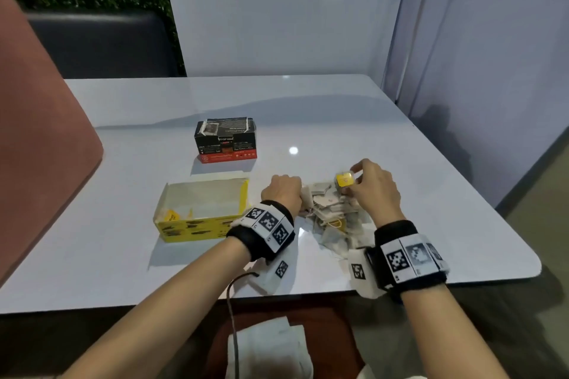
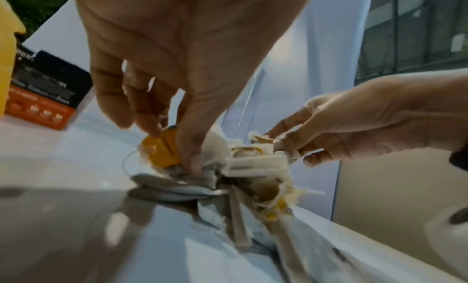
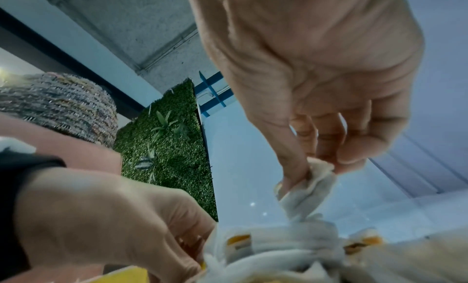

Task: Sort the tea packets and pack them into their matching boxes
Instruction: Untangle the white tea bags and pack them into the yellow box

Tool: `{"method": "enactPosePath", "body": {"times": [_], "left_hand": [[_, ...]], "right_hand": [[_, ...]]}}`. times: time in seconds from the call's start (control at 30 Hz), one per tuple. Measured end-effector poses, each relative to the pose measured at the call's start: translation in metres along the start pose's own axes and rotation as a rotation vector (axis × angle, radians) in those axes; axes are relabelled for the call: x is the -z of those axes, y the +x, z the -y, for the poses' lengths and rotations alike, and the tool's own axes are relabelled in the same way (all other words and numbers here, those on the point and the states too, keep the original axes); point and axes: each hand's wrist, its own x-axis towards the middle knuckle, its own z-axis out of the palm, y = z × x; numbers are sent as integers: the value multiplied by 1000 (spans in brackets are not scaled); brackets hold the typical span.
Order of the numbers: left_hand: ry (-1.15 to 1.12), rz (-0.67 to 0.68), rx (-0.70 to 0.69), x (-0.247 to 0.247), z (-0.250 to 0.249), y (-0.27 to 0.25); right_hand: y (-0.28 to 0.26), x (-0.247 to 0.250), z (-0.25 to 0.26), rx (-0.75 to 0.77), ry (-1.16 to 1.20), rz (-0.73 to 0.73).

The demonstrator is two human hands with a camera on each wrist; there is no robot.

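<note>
A heap of white tea bags (image 1: 332,214) with yellow tags lies on the white table (image 1: 308,120), right of the open yellow box (image 1: 200,214). A yellow-tagged bag (image 1: 171,216) lies inside that box. The shut black and red box (image 1: 226,140) stands behind it. My left hand (image 1: 295,194) is at the heap's left edge; in the left wrist view, my left hand (image 2: 174,147) pinches a tea bag with an orange-yellow tag (image 2: 162,151). My right hand (image 1: 351,177) pinches a tea bag (image 3: 311,184) lifted off the heap's far side, a yellow tag (image 1: 345,180) by its thumb.
A pink chair back (image 1: 40,132) rises at the left, with a dark seat (image 1: 101,43) behind the table. White wall panels (image 1: 277,9) close the back and right. A white cloth (image 1: 264,348) and a cable (image 1: 232,317) lie on my lap, below the table's front edge.
</note>
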Motion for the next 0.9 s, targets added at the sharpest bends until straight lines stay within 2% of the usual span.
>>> {"method": "enactPosePath", "body": {"times": [0.1,0.17,0.27,0.3,0.33,0.4,0.47,0.57,0.63,0.7,0.8,0.87,0.9], "left_hand": [[96,-152,-92,14,0,-13],[-32,-209,-172,29,2,-27],[-554,-44,-208,51,6,-44],[-623,2,-203,56,7,-47],[-609,14,-203,59,9,-48],[-440,14,-197,63,13,-45],[-228,37,-200,62,17,-39],[-88,114,-266,63,17,-37],[-70,159,-317,66,15,-38],[-61,175,-370,69,14,-40],[-84,160,-418,74,20,-44],[-211,86,-403,76,28,-49],[-344,21,-369,75,34,-51]], "right_hand": [[-1,6,-7,37,192,-39],[-2,12,-10,58,351,-25],[-6,21,-13,95,565,15],[-7,23,-11,108,630,16],[-10,27,-7,124,691,17],[-19,35,3,180,795,72],[-28,42,16,269,810,220],[-36,40,32,377,593,470],[-37,32,34,398,455,552],[-40,26,34,382,415,580],[-46,19,34,355,454,545],[-50,16,36,309,567,486],[-52,14,36,268,661,454]]}}
